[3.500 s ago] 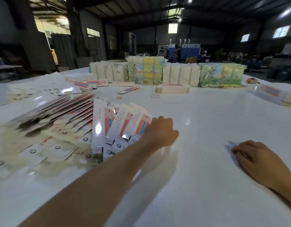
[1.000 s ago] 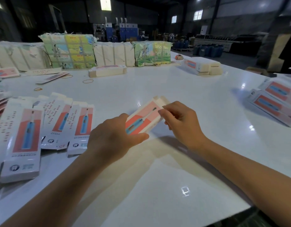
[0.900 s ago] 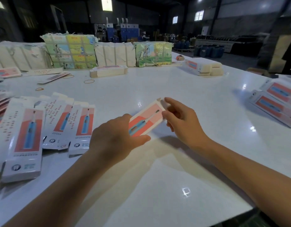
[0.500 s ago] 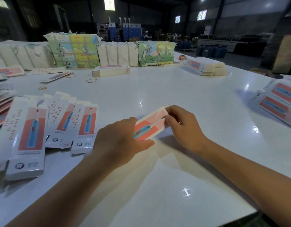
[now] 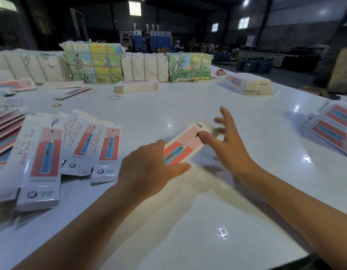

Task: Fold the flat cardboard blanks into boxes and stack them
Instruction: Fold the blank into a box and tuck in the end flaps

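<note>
My left hand (image 5: 149, 168) grips the near end of a pink and white toothbrush box (image 5: 185, 144) just above the white table (image 5: 188, 221). The box points away to the right, and its far end flaps stand open. My right hand (image 5: 227, 145) is at that far end with fingers spread and blurred; the thumb touches the box top, the fingers are by the white flap. Fanned flat blanks (image 5: 75, 145) lie on the table to the left.
Folded boxes (image 5: 332, 129) lie at the right edge. Wrapped bundles (image 5: 92, 63) line the far side, with a small stack of blanks (image 5: 136, 86) and another stack (image 5: 246, 84) in front. Rubber bands (image 5: 113, 97) lie loose on the table.
My right hand has let go of the box's far end and spread its fingers. The end flaps now stand open. My left hand keeps its grip.
</note>
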